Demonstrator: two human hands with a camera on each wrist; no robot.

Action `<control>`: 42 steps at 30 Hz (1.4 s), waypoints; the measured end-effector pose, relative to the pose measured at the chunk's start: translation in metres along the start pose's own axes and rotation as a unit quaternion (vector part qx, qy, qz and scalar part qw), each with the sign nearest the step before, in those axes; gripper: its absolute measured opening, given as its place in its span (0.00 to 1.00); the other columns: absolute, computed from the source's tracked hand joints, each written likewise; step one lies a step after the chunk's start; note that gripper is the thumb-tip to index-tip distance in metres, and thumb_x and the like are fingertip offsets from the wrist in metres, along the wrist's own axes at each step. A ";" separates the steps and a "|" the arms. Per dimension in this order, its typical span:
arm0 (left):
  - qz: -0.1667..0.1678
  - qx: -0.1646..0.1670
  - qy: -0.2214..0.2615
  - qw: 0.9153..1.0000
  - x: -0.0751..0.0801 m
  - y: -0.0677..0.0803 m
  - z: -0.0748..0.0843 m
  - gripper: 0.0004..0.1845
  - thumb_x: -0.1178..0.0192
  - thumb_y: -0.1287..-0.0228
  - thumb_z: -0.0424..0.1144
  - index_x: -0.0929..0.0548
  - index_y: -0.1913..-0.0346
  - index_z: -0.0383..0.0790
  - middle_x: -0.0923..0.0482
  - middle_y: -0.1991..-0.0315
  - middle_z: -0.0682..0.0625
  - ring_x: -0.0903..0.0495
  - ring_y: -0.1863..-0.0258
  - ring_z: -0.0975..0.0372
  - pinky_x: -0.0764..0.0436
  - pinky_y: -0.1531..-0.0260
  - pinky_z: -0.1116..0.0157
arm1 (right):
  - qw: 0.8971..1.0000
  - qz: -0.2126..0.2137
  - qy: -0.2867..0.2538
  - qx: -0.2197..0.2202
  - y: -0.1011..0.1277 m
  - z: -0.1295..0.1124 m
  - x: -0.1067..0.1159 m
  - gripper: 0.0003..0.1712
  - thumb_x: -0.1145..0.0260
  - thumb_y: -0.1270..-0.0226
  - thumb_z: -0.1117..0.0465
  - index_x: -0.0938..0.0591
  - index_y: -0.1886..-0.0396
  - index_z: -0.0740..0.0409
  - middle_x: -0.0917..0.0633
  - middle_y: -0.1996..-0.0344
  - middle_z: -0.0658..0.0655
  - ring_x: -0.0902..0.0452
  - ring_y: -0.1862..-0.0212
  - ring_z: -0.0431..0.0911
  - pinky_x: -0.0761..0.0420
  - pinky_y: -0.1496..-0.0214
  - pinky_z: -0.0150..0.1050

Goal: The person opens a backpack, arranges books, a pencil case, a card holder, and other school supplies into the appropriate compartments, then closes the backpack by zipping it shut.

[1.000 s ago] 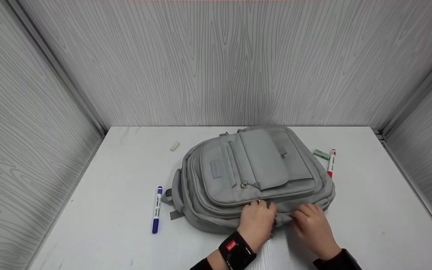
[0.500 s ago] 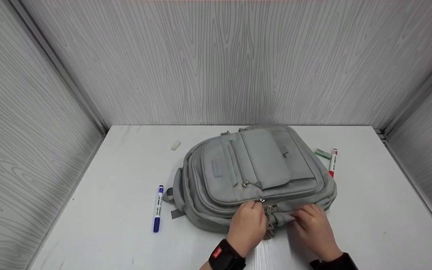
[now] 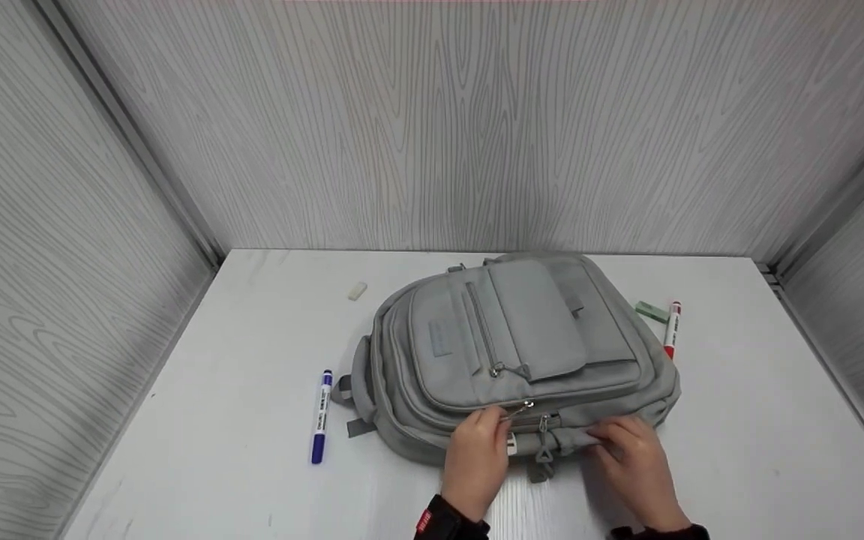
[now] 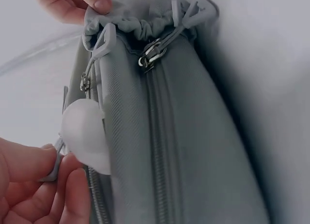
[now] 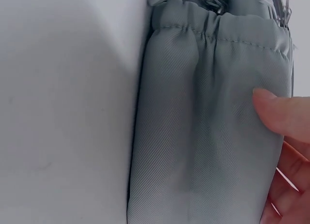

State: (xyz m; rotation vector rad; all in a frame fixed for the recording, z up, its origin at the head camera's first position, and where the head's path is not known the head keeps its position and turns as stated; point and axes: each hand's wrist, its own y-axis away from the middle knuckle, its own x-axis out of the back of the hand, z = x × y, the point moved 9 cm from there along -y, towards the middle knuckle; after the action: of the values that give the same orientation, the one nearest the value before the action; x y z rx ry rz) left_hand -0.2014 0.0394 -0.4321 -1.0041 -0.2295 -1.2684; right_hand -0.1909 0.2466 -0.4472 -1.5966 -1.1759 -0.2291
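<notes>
Grey wood-grain panels wall in a white surface (image 3: pixel 199 420) where a grey backpack (image 3: pixel 522 352) lies flat. The left hand (image 3: pixel 477 457) pinches a zipper pull (image 4: pixel 54 162) at the bag's near edge, fingers (image 4: pixel 29 185) clamped on it; a white tag (image 4: pixel 86 136) hangs just beyond them. The right hand (image 3: pixel 634 457) grips the gathered fabric to the right of that zipper, thumb (image 5: pixel 283 112) pressed on the cloth. Risk, as I judge it: the slider could snag the tag or bunched fabric (both sit close to the track), or the bag could slide if the right hand's hold slackens.
</notes>
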 end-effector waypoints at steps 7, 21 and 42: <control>0.026 0.008 0.009 1.000 0.003 0.000 -0.007 0.01 0.35 0.38 0.31 0.17 0.65 0.38 0.15 0.68 0.48 0.15 0.68 0.58 0.17 0.66 0.65 | 1.000 -0.002 -0.018 -0.017 0.002 0.006 -0.001 0.21 0.23 0.67 0.81 0.14 0.74 0.55 0.16 0.70 0.50 0.22 0.63 0.46 0.29 0.53 0.26; 0.027 0.051 0.040 0.998 0.032 0.005 -0.032 0.02 0.37 0.36 0.30 0.18 0.65 0.40 0.19 0.72 0.50 0.23 0.75 0.63 0.25 0.72 0.67 | 0.999 0.012 -0.031 -0.017 0.004 0.008 0.000 0.20 0.23 0.66 0.80 0.13 0.74 0.54 0.15 0.69 0.51 0.22 0.63 0.46 0.29 0.52 0.24; 0.079 0.164 0.056 0.982 0.079 0.003 -0.101 0.02 0.36 0.39 0.26 0.16 0.67 0.35 0.17 0.74 0.47 0.21 0.75 0.63 0.22 0.72 0.68 | 0.999 0.018 -0.027 -0.037 0.002 0.013 0.000 0.19 0.22 0.64 0.79 0.13 0.76 0.53 0.15 0.72 0.51 0.22 0.65 0.44 0.28 0.56 0.21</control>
State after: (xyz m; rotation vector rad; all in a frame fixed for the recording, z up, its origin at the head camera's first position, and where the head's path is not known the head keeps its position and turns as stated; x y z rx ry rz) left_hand -0.2096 -0.0887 -0.4405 -0.6536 -0.2566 -1.0946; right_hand -0.1944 0.2573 -0.4534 -1.6961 -1.1903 -0.2087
